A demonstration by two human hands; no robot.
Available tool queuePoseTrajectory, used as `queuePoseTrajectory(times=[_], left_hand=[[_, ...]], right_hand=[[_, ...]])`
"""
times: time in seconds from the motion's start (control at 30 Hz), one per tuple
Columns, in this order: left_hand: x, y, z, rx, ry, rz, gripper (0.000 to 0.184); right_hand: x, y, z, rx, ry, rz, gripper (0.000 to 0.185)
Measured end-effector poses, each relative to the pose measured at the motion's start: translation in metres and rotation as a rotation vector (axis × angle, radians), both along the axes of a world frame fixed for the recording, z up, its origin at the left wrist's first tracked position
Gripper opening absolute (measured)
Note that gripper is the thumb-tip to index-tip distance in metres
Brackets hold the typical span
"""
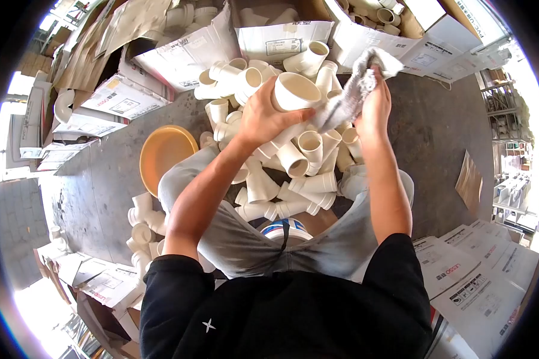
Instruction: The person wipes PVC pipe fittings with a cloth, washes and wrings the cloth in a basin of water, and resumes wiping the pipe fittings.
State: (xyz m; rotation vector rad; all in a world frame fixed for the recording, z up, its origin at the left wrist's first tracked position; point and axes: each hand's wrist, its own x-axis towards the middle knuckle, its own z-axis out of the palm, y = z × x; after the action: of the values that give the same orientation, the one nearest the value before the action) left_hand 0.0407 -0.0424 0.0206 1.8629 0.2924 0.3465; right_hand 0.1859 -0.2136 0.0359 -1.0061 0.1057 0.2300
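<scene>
My left hand (266,119) is wrapped round a white plastic pipe fitting (297,93), its wide round mouth facing up toward me. In my right hand (374,107) a crumpled grey-white rag (356,87) is gripped, and its lower end hangs beside the fitting. Whether the rag touches the fitting I cannot tell. Beneath both hands lies a heap of similar white pipe fittings (310,145), several of them branched, spread on the floor between my legs.
An orange basin (169,157) stands on the floor to the left. Open cardboard boxes (284,43) of fittings line the far side. More fittings (141,234) lie at lower left. Flattened cartons (473,269) are at lower right, and a cardboard piece (469,182) is on the right.
</scene>
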Motion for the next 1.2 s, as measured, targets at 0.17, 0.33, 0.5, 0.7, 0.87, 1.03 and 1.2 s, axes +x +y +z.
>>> queuePoseTrajectory(times=[0.17, 0.33, 0.5, 0.7, 0.87, 1.03, 1.2], left_hand=[[0.004, 0.001, -0.002, -0.098, -0.091, -0.029, 0.081], [0.003, 0.005, 0.005, -0.114, -0.169, -0.049, 0.087], [0.005, 0.004, 0.002, 0.122, -0.406, -0.012, 0.088], [0.006, 0.01, 0.005, 0.507, -0.647, -0.041, 0.079], [0.003, 0.018, 0.006, 0.687, -0.636, -0.041, 0.073], [0.003, 0.021, 0.003, 0.773, -0.577, 0.032, 0.07], [0.005, 0.023, 0.003, 0.633, -0.531, 0.163, 0.072]], right_hand=[[0.039, -0.033, -0.038, 0.042, 0.199, 0.198, 0.033], [0.016, -0.021, 0.007, 0.181, 0.154, 0.108, 0.022], [0.049, -0.038, -0.043, 0.036, 0.023, 0.019, 0.025], [0.026, -0.029, -0.012, 0.104, 0.174, 0.034, 0.036], [0.017, -0.031, -0.004, 0.301, 0.292, 0.179, 0.036], [0.027, -0.034, -0.017, 0.222, 0.149, 0.255, 0.031], [0.037, -0.042, -0.039, 0.028, 0.205, 0.313, 0.041]])
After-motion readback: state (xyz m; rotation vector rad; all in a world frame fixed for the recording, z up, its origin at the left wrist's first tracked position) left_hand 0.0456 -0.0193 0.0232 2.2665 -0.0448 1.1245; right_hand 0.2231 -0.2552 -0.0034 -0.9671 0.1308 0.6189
